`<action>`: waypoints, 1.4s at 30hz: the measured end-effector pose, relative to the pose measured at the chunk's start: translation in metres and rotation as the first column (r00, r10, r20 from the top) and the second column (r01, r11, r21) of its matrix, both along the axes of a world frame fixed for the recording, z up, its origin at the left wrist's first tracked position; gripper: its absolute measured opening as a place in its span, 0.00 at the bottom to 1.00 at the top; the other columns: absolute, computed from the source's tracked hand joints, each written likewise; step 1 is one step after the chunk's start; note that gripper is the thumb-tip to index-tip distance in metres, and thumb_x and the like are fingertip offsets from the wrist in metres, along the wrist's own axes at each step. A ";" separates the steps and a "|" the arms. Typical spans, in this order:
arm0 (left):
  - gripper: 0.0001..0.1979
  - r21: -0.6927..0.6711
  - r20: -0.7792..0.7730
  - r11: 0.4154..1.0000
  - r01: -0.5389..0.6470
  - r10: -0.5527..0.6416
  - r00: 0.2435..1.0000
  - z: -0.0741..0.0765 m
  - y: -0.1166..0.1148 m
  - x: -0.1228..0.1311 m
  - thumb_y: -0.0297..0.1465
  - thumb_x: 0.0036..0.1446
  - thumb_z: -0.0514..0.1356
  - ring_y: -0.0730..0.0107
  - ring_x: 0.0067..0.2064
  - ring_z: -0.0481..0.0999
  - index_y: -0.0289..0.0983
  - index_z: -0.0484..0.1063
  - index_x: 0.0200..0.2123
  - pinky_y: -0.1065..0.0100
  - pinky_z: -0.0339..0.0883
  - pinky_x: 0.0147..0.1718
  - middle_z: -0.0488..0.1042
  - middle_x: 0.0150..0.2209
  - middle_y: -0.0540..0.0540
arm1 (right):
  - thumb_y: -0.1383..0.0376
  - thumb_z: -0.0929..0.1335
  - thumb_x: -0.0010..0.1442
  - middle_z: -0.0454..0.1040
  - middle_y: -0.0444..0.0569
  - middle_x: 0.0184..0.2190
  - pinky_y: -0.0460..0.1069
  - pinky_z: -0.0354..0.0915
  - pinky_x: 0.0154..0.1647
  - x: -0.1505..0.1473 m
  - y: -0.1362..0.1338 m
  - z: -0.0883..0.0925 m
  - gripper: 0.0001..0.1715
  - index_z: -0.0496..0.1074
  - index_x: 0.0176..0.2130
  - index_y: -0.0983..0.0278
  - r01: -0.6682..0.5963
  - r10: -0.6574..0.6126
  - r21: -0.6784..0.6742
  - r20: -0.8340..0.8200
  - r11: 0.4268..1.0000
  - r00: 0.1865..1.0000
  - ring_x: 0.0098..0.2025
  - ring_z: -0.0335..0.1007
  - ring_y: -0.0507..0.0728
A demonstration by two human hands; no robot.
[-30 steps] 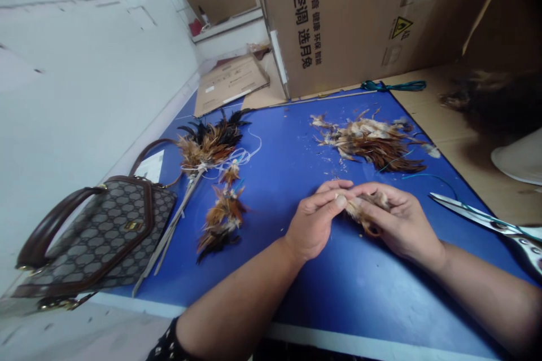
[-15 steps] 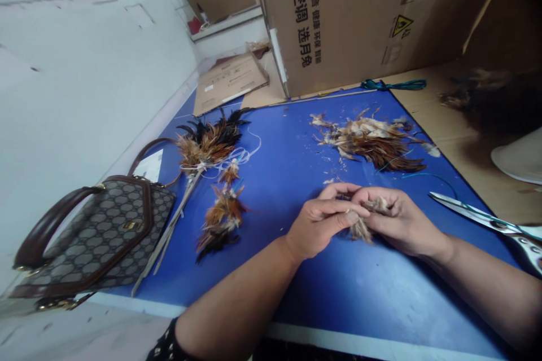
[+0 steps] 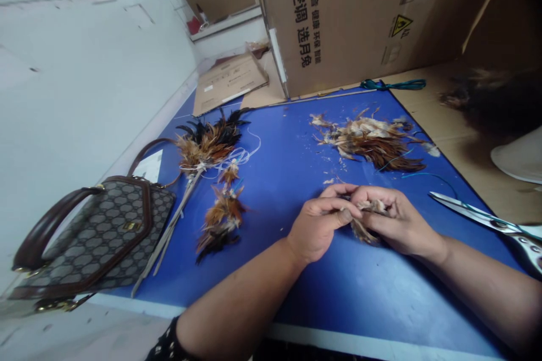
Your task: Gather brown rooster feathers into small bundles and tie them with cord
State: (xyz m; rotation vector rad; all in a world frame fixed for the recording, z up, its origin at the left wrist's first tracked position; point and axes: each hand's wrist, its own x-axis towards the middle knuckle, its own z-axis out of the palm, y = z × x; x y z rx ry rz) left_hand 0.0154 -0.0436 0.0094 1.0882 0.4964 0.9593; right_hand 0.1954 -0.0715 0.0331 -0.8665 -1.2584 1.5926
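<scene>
Close together over the blue tabletop (image 3: 271, 180), my two hands grip one small bunch of brown and cream feathers (image 3: 363, 232). My left hand (image 3: 319, 228) pinches it at the left side, thumb against the fingers. The fingers of my right hand (image 3: 396, 223) curl round the rest, and pale fluffy ends show in its grasp. Part of the bunch is hidden by the fingers. Just beyond my hands lies a heap of loose brown and whitish feathers (image 3: 368, 138). To the right are large scissors (image 3: 478, 217) with a green cord across them.
At the left are a patterned handbag (image 3: 105, 231), a feather cluster on sticks (image 3: 207, 146) with white string, and small tied feather bunches (image 3: 222, 217). A big cardboard box (image 3: 359, 22) stands behind, with a green cord bundle (image 3: 393, 85) before it. A white container (image 3: 519, 155) is at far right.
My fingers have shifted slightly on the feather bunch. Its lower tips now point a little further right. The things on the table have stayed where they were.
</scene>
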 end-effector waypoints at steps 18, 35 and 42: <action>0.15 -0.381 0.028 0.872 -0.308 0.343 0.939 0.008 0.019 -0.004 0.37 0.53 0.75 0.75 0.34 0.71 0.34 0.80 0.38 0.71 0.59 0.33 0.75 0.32 0.47 | 0.52 0.75 0.61 0.57 0.38 0.21 0.47 0.45 0.22 0.012 0.013 -0.013 0.19 0.71 0.32 0.63 0.316 -0.318 -0.109 -0.007 0.943 0.948 0.21 0.46 0.48; 0.10 -0.085 -0.092 0.971 -0.222 0.214 0.972 -0.004 0.005 0.000 0.36 0.60 0.70 0.77 0.29 0.70 0.35 0.85 0.39 0.69 0.62 0.27 0.73 0.36 0.46 | 0.51 0.74 0.65 0.84 0.51 0.37 0.51 0.72 0.46 -0.003 0.006 -0.007 0.18 0.82 0.38 0.63 0.086 -0.143 0.181 0.331 0.980 0.933 0.39 0.78 0.58; 0.12 -0.164 -0.106 0.960 -0.229 0.213 0.971 -0.004 0.008 0.000 0.37 0.59 0.71 0.76 0.26 0.67 0.33 0.83 0.39 0.70 0.60 0.26 0.70 0.25 0.50 | 0.49 0.75 0.62 0.79 0.47 0.29 0.48 0.69 0.39 0.005 0.009 -0.007 0.21 0.81 0.37 0.65 0.185 -0.200 0.079 0.285 0.980 0.937 0.31 0.72 0.53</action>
